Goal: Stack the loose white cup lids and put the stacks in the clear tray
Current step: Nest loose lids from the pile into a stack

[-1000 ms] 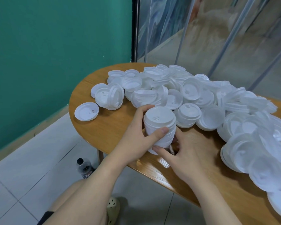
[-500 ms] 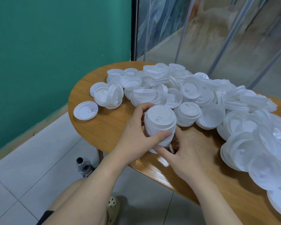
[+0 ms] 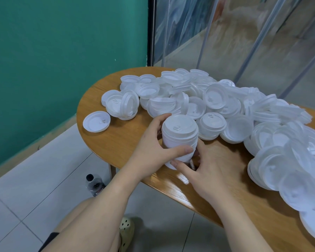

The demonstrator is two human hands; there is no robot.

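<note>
White stack: 1 upright column of nested lids, near the table's front edge; top lid shows its sip tab. Layer count can't be read.
Left hand: wrapped round the stack's left side, fingers curled over the far rim, thumb across the front.
Right hand: at the stack's base on the right, thumb under the bottom lid; fingers hidden behind the stack, so grip can't be confirmed.
Pile: loose lids heaped from the far edge across to the right end, dozens, too overlapped to count. Some dome-up, some rim-up, some part-nested.
Single lid: 1, rim-up, alone near the left edge, apart from the pile.
Leaning lids: small cluster just beyond the single lid, one lid tipped on edge against the others.
Table: 1, wood, rounded left end.
Tray: not in view.
Bottle: 1, dark cap, on the tile floor under the table's left end.
Shoe: 1, pale perforated clog, on the floor beside a bare knee.
Wall: green, on the left.
</note>
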